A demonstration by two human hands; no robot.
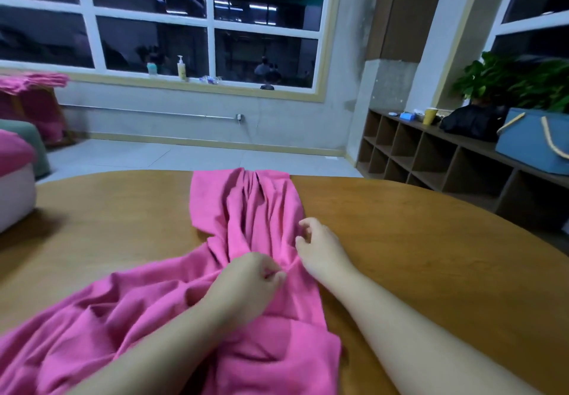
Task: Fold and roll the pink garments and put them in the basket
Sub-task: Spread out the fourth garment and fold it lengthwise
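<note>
Pink garment [246,210] was spread in crumpled folds across a wooden table [415,240], running from the table's far edge at the centre of the frame down to the lower left corner. The left hand [249,280] was placed on the cloth near the centre, its fingers curled and a fold of the fabric pinched between them. The right hand [320,247] was laid at the garment's right edge, just beside the left hand, its fingers bent loosely against the cloth; whether any fabric was actually gripped could not be told.

The table's surface was seen as brown, smooth and rounded at its far edge. At the left edge of the frame a pale container [14,185] topped with pink cloth was set on the table. A grey tiled floor [184,154] was visible beyond, and a large white-framed window [209,22] filled the upper left and centre, with a pump bottle [181,68] stood on its sill. At the right, a low cubby shelf [431,160] was lined along the wall, and on it were placed a yellow cup [430,116], a black bag [474,125], a blue box [532,142] with rope handles, and a green plant [517,80].
</note>
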